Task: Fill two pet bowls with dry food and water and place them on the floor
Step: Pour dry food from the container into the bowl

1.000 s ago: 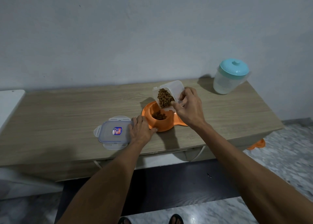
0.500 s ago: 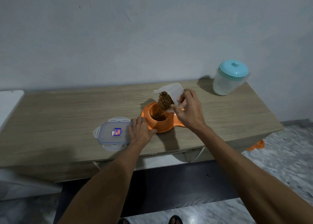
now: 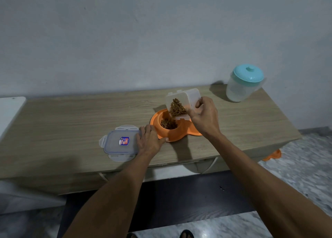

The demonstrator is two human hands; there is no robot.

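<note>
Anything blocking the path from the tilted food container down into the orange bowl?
Nothing visible. The right hand holds the container tilted over the orange bowl, its mouth facing the cup that already holds kibble. The left hand rests at the bowl's left edge, outside the cup; the lid lies on the table beside it.

Bowl (image 3: 180, 135) sits mid tabletop (image 3: 71, 122), w/ dry food (image 3: 168, 123) in its left well. Container (image 3: 190, 96) tilts just above it, in right hand (image 3: 204, 117). Lid (image 3: 116, 142) lies just left of bowl; left hand (image 3: 149, 140) btwn them, touching both. Jug (image 3: 240, 88) at back-right corner. 2nd bowl (image 3: 273, 156) on floor, right of tabletop.
</note>
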